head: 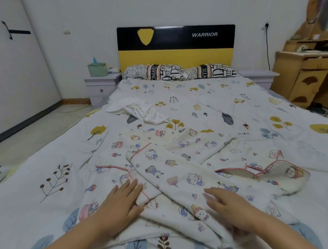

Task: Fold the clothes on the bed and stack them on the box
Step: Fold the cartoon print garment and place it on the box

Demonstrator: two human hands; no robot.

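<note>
A: where's the garment?
B: I see the cartoon-print garment (180, 172) flat on the bed (224, 103), folded strip running 11 to 5 between hands

A: hands?
B: left hand (119, 205) spread, pressing the cuff end; right hand (232, 206) open on the strip, nearer its long run

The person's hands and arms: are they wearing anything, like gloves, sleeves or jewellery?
Nothing shows. The left hand and right hand are bare, without gloves, and no rings are visible on the fingers. Both forearms are uncovered to the frame's bottom edge, with no sleeve, watch or bracelet in view.
</note>
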